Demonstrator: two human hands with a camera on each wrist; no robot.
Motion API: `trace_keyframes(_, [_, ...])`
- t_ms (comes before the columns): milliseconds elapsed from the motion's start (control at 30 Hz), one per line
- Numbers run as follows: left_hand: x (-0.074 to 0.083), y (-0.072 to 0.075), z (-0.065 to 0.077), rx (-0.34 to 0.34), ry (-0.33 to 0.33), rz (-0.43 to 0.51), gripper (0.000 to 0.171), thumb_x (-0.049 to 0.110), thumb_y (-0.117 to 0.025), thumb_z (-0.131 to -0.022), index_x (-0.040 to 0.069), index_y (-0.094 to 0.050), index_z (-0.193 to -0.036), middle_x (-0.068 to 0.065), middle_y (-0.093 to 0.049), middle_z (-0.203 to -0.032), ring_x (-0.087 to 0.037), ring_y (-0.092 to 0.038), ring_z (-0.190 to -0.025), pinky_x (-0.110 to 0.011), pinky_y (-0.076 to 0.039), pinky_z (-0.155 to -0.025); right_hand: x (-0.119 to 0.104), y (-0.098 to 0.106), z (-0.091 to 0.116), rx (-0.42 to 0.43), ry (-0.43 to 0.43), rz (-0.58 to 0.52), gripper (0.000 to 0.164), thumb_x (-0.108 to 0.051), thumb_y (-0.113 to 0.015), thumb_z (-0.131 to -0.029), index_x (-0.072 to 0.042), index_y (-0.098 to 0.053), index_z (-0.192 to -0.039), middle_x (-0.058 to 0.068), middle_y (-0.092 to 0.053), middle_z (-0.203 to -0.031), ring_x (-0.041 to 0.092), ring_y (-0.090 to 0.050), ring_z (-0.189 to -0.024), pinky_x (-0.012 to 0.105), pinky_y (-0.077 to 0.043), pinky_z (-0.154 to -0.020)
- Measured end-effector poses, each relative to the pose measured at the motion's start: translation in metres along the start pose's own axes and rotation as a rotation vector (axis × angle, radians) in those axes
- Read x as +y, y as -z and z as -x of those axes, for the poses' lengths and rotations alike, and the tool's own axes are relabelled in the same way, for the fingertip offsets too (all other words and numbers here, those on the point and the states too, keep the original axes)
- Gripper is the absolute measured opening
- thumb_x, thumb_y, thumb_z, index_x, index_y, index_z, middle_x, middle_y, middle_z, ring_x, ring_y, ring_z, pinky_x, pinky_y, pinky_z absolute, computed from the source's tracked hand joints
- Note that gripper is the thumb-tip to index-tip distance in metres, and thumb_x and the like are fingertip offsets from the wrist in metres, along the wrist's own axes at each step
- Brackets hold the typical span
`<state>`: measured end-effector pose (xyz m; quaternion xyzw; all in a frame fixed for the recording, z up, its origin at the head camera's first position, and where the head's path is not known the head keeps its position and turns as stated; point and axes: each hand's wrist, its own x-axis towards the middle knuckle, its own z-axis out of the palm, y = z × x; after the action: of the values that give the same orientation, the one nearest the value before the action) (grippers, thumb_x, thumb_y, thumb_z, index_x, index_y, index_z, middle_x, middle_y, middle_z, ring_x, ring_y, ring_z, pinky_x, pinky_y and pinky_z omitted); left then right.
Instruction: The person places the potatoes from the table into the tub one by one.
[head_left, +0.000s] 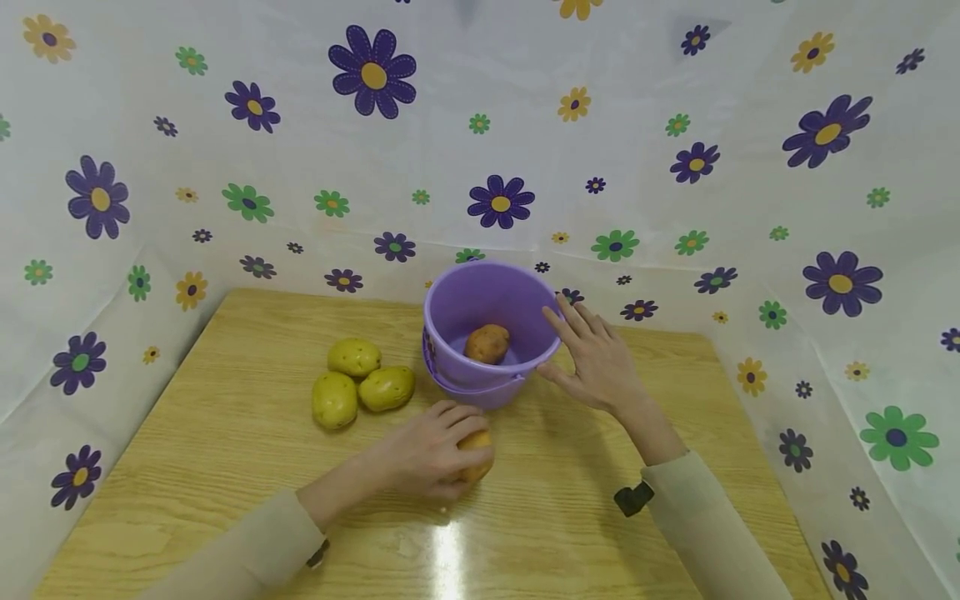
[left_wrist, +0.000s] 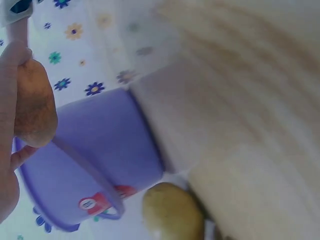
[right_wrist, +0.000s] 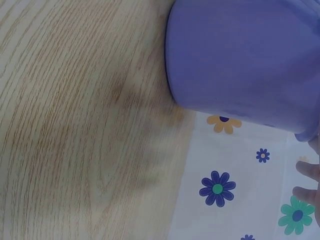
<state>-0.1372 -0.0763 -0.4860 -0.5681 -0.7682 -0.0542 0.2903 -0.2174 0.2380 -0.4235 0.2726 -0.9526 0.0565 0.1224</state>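
Note:
My left hand grips a brown potato in front of the purple bucket. The left wrist view shows this potato between thumb and fingers, overlapping the bucket. At the bucket's right side, my right hand has its fingers spread and fairly straight, fingertips right at the rim. Only a few of those fingers show at the edge of the right wrist view. Another brown potato lies on the bucket's floor, and the handle hangs down at the front.
Left of the bucket, three yellow-green potatoes lie grouped on the wooden table. A white flowered cloth stands like a wall behind the table and along both sides.

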Motion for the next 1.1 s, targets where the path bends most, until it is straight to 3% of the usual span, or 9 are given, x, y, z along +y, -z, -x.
trace_keyframes(200, [-0.011, 0.016, -0.017, 0.111, -0.015, -0.071, 0.055, 0.053, -0.083, -0.071, 0.024, -0.066, -0.115, -0.009, -0.068, -0.123, -0.026, -0.066, -0.114, -0.039, -0.060, -0.098, 0.001, -0.001, 0.001, 0.008, -0.001, -0.001, 0.098, -0.089, -0.022, -0.095, -0.025, -0.026, -0.169, 0.008, -0.023, -0.178, 0.041, -0.029, -0.161, 0.065, -0.033, -0.127])
trace_keyframes(533, [-0.028, 0.040, -0.044, 0.212, 0.001, -0.115, 0.051, 0.049, -0.080, -0.073, 0.024, -0.066, -0.115, -0.009, -0.071, -0.122, -0.027, -0.069, -0.113, -0.038, -0.062, -0.098, 0.000, 0.000, 0.000, 0.006, 0.001, 0.004, 0.094, -0.084, -0.032, -0.097, -0.023, -0.028, -0.168, 0.008, -0.022, -0.178, 0.041, -0.030, -0.161, 0.064, -0.034, -0.127])
trace_keyframes(867, [-0.049, 0.052, -0.061, 0.253, 0.003, -0.112, 0.059, 0.051, -0.086, -0.071, 0.021, -0.069, -0.119, -0.013, -0.071, -0.122, -0.028, -0.068, -0.113, -0.039, -0.062, -0.094, 0.000, 0.001, 0.000, 0.009, 0.008, 0.004, 0.096, -0.086, -0.028, -0.096, -0.023, -0.028, -0.168, 0.008, -0.023, -0.177, 0.041, -0.029, -0.161, 0.063, -0.033, -0.128])
trace_keyframes(1100, [-0.066, 0.052, -0.069, 0.207, 0.063, -0.071, 0.055, 0.045, -0.086, -0.075, 0.019, -0.068, -0.120, -0.013, -0.069, -0.125, -0.030, -0.067, -0.117, -0.042, -0.061, -0.099, 0.000, 0.002, 0.001, -0.021, -0.003, 0.008, 0.093, -0.082, -0.035, -0.097, -0.025, -0.024, -0.169, 0.007, -0.019, -0.178, 0.040, -0.027, -0.162, 0.063, -0.032, -0.129])
